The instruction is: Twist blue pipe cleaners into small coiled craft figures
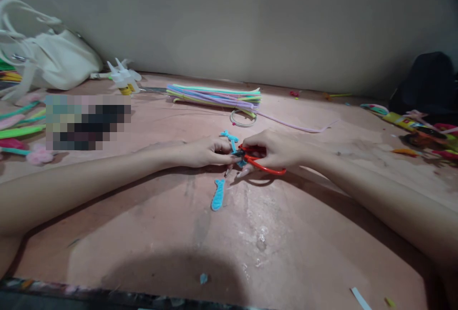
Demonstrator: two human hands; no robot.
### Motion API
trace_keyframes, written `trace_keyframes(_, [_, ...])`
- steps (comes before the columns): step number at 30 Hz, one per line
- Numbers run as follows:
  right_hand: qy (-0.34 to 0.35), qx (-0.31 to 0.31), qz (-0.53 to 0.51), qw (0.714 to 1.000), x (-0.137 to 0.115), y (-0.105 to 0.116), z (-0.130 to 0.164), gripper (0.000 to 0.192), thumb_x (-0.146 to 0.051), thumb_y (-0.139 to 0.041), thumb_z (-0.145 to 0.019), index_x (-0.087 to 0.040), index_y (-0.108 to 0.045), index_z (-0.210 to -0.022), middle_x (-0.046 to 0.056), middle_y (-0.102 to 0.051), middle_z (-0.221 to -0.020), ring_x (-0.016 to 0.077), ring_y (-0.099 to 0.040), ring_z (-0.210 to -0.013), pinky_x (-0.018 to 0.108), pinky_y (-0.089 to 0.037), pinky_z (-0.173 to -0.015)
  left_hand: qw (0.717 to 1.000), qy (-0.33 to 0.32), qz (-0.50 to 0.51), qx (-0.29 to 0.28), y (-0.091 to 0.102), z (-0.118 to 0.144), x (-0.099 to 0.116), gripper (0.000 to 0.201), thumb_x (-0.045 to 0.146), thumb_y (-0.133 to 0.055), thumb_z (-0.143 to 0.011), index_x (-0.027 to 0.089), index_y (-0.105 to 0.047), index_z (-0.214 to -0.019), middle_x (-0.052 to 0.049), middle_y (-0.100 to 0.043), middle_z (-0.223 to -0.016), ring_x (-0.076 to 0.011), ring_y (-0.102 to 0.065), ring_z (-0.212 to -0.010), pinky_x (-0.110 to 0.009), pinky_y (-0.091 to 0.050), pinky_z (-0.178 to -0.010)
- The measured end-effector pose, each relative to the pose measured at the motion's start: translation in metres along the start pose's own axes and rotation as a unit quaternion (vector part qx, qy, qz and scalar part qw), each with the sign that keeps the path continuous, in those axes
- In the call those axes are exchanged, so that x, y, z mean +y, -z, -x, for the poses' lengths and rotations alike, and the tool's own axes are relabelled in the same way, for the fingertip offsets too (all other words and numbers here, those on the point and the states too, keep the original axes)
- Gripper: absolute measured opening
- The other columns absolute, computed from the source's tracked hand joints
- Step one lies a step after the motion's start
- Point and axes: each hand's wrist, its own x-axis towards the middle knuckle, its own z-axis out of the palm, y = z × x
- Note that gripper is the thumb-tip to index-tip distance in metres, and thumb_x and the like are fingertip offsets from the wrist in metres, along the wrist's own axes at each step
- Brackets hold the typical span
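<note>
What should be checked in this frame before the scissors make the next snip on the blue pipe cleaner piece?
1. Right hand grips the red-handled scissors: ok.
2. Left hand pinches the blue pipe cleaner piece at the blades: ok.
3. Left fingers clear of the blades: cannot tell, the hands meet and hide the blades.
4. Blades open or shut: cannot tell, hidden between the hands.
5. Loose blue piece lies on the table, apart from both hands: ok.
6. Bundle of pipe cleaners lies beyond the hands, away from the scissors: ok.
</note>
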Motion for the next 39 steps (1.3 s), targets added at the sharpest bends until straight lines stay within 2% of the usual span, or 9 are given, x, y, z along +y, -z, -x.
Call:
trace_keyframes(5, [-0.046, -0.011, 0.007, 0.999, 0.003, 0.003, -0.001, 0.056, -0.065, -0.076, -0.084, -0.021, -0.045, -0.066, -0.006, -0.035, -0.062, 0.0099, -0.03, -0.06, 0.028, -0.022, -0.057, 1.0, 0.013, 0.013, -0.021, 0.0, 0.0, 0.001, 0.048, 0.059, -0.067, -0.1, 0.015, -0.074, -0.086, -0.004, -0.068, -0.085, -0.0164, -0.059, -0.082, -0.029, -0.048, -0.077])
trace_keyframes(13, [-0.081, -0.01, 0.002, 0.997, 0.003, 0.007, 0.002, 0.063, -0.073, -0.077, -0.08, -0.02, -0.049, -0.062, -0.007, -0.03, -0.06, 0.0099, -0.028, -0.06, 0.029, -0.02, -0.058, 0.998, 0.018, -0.051, -0.02, 0.003, 0.001, 0.005, 0.05, 0.06, -0.063, -0.102, 0.016, -0.076, -0.082, -0.004, -0.068, -0.084, -0.0189, -0.057, -0.09, -0.03, -0.044, -0.083])
trace_keyframes(19, [-0.098, 0.018, -0.007, 0.995, 0.009, 0.0, 0.006, 0.05, -0.058, -0.08, -0.083, -0.019, -0.054, -0.065, -0.006, -0.035, -0.063, 0.0099, -0.029, -0.061, 0.03, -0.019, -0.059, 0.998, 0.02, -0.05, -0.028, 0.004, 0.002, 0.004, 0.047, 0.057, -0.062, -0.103, 0.015, -0.079, -0.09, -0.005, -0.07, -0.085, -0.0204, -0.059, -0.092, -0.031, -0.046, -0.083])
trace_keyframes(22, [-0.07, 0.02, 0.001, 0.997, 0.007, 0.001, 0.005, 0.046, -0.056, -0.077, -0.087, -0.019, -0.055, -0.07, -0.005, -0.041, -0.064, 0.0101, -0.031, -0.061, 0.03, -0.02, -0.059, 0.999, 0.009, -0.036, -0.021, 0.003, 0.001, 0.002, 0.048, 0.058, -0.063, -0.102, 0.015, -0.078, -0.088, -0.005, -0.069, -0.085, -0.0193, -0.058, -0.089, -0.03, -0.046, -0.08])
trace_keyframes(27, [-0.016, -0.021, 0.005, 1.0, 0.001, 0.005, 0.004, 0.039, -0.053, -0.07, -0.092, -0.021, -0.051, -0.079, -0.002, -0.052, -0.071, 0.0123, -0.039, -0.064, 0.028, -0.027, -0.061, 0.999, -0.015, -0.027, -0.024, 0.002, -0.002, -0.001, 0.05, 0.059, -0.062, -0.103, 0.015, -0.076, -0.083, -0.004, -0.067, -0.086, -0.0181, -0.058, -0.087, -0.03, -0.047, -0.082])
trace_keyframes(31, [-0.038, 0.008, 0.026, 0.999, 0.004, 0.008, 0.002, 0.042, -0.059, -0.069, -0.091, -0.022, -0.05, -0.086, 0.003, -0.06, -0.084, 0.0169, -0.048, -0.072, 0.029, -0.033, -0.065, 1.0, -0.007, -0.013, -0.021, 0.001, -0.001, 0.001, 0.05, 0.057, -0.064, -0.103, 0.015, -0.073, -0.076, -0.004, -0.066, -0.081, -0.0175, -0.058, -0.084, -0.03, -0.047, -0.079])
trace_keyframes(36, [-0.119, 0.172, 0.117, 0.971, 0.012, 0.027, 0.002, 0.022, -0.04, -0.061, -0.097, -0.021, -0.053, -0.091, 0.007, -0.061, -0.088, 0.0197, -0.049, -0.077, 0.033, -0.033, -0.07, 0.999, 0.037, 0.032, -0.021, -0.002, 0.003, 0.004, 0.045, 0.056, -0.068, -0.101, 0.013, -0.079, -0.094, -0.003, -0.067, -0.08, -0.0131, -0.053, -0.072, -0.026, -0.041, -0.065])
trace_keyframes(37, [-0.143, 0.167, 0.153, 0.964, 0.015, 0.033, 0.003, 0.021, -0.038, -0.062, -0.097, -0.021, -0.053, -0.088, 0.007, -0.061, -0.085, 0.02, -0.048, -0.076, 0.034, -0.032, -0.07, 0.998, 0.043, 0.046, -0.016, -0.003, 0.003, 0.005, 0.046, 0.057, -0.07, -0.1, 0.013, -0.078, -0.092, -0.004, -0.068, -0.082, -0.0126, -0.053, -0.072, -0.026, -0.041, -0.063])
trace_keyframes(39, [-0.185, 0.103, 0.224, 0.951, 0.02, 0.042, 0.006, 0.025, -0.035, -0.064, -0.097, -0.022, -0.054, -0.078, 0.008, -0.059, -0.078, 0.0212, -0.047, -0.073, 0.036, -0.029, -0.07, 0.994, 0.058, 0.088, 0.001, -0.006, 0.004, 0.005, 0.048, 0.06, -0.072, -0.098, 0.014, -0.075, -0.087, -0.005, -0.071, -0.088, -0.0124, -0.057, -0.075, -0.025, -0.043, -0.064])
